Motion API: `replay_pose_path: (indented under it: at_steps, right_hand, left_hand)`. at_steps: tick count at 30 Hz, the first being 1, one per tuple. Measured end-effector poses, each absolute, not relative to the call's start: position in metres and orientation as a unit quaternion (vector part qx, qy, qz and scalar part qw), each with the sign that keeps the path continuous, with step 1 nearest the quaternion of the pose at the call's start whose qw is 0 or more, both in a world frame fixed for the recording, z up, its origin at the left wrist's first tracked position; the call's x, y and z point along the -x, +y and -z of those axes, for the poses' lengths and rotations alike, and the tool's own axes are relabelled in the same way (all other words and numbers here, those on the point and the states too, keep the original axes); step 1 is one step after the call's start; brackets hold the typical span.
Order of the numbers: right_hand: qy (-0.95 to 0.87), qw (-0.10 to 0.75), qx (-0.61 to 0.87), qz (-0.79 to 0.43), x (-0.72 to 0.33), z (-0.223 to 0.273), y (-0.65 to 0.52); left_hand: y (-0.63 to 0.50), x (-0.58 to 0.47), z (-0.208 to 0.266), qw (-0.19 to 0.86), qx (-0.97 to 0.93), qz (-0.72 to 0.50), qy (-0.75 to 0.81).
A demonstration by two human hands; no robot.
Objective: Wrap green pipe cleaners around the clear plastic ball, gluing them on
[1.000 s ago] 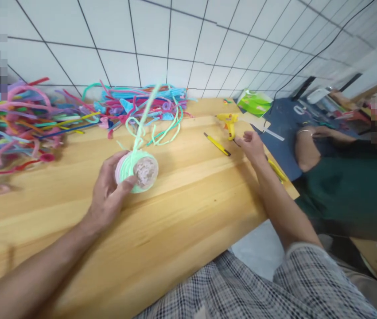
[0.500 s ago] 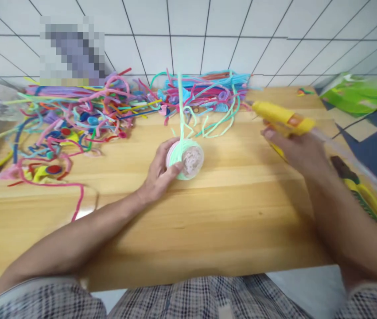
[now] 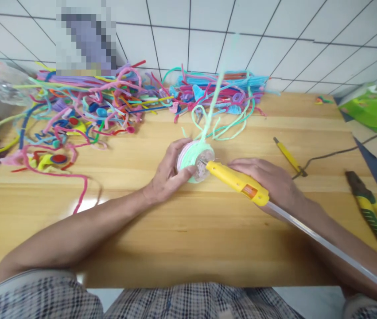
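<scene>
My left hand (image 3: pixel 171 173) is closed round a small round piece (image 3: pixel 193 155) wound with mint-green and pink fuzzy strands, its pale crumpled-looking end facing right. A long mint-green pipe cleaner (image 3: pixel 214 99) sticks up from its top. In my right hand (image 3: pixel 268 177) is a yellow hot glue gun (image 3: pixel 235 178), with a long clear glue stick (image 3: pixel 328 246) trailing from its back. The gun's nozzle is at the pale end of the wound piece; whether it touches cannot be told. Part of my right hand's fingers is hidden behind the gun.
Tangled pipe cleaners (image 3: pixel 108 95) cover the table's back left, and a blue bundle (image 3: pixel 221 79) lies by the tiled wall. To the right are a yellow craft knife (image 3: pixel 288 155), a dark cord (image 3: pixel 334 153), yellow-green pliers (image 3: pixel 371 210) and a green package (image 3: pixel 374 108).
My right hand has brought the glue gun leftward and down, from well right of the wound piece to its pale end. My left hand keeps its hold. The view has shifted slightly.
</scene>
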State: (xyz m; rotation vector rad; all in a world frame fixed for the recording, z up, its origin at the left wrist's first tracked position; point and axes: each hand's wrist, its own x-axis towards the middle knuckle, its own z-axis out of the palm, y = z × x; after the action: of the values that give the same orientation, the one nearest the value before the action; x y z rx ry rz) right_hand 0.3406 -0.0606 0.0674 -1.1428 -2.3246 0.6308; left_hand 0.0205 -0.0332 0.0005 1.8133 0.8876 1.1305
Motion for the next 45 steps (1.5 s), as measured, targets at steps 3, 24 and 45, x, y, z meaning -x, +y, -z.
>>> replay_pose_path:
  at_steps: [3,24,45]
  right_hand:
    - [-0.853,0.256,0.403,-0.211,-0.342,-0.066,-0.064]
    - [-0.921,0.234,0.304,-0.072,-0.331,-0.085,-0.068]
    - [-0.923,0.229,0.306,-0.046,-0.330,-0.083,-0.070]
  left_hand:
    - [-0.033,-0.021,-0.003,0.410,-0.720,-0.444,0.341]
    - [-0.030,-0.022,-0.001,0.397,-0.729,-0.457,0.320]
    - [-0.029,-0.022,0.000,0.394,-0.731,-0.462,0.311]
